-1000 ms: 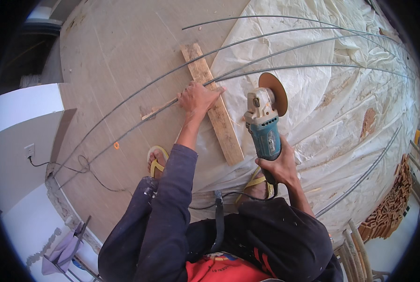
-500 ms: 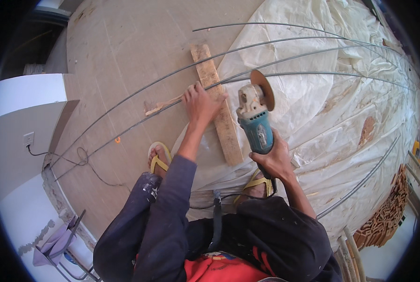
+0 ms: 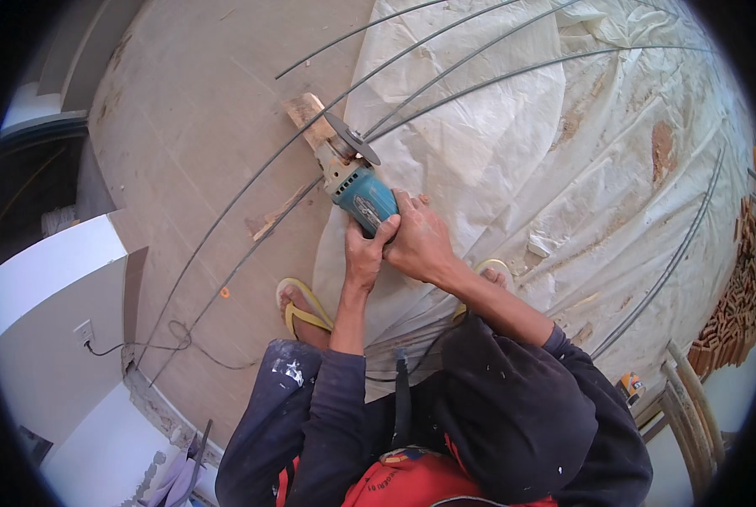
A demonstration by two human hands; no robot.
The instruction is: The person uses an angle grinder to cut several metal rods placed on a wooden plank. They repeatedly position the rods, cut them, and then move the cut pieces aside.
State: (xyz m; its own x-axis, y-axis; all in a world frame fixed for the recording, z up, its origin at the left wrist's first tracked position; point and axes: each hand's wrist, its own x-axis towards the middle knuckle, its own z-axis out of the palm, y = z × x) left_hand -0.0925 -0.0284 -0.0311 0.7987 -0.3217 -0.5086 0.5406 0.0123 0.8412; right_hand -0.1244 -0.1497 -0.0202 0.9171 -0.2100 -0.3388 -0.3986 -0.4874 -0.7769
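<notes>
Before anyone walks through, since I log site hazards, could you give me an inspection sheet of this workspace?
Surface: floor, partly under a creased whitish plastic sheet.
Tool and material: angle grinder, its disc close to thin metal rods and wood block; contact unclear.
Clutter: wood scrap, small orange ring.
Hands: left hand and right hand both grip the angle grinder.
Cables: dark cord from wall socket, looped on the floor.
Surroundings: sandalled feet nearby; reddish-brown stack at right.

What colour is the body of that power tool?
The power tool's body is blue-green; it shows best in the head view.
</notes>
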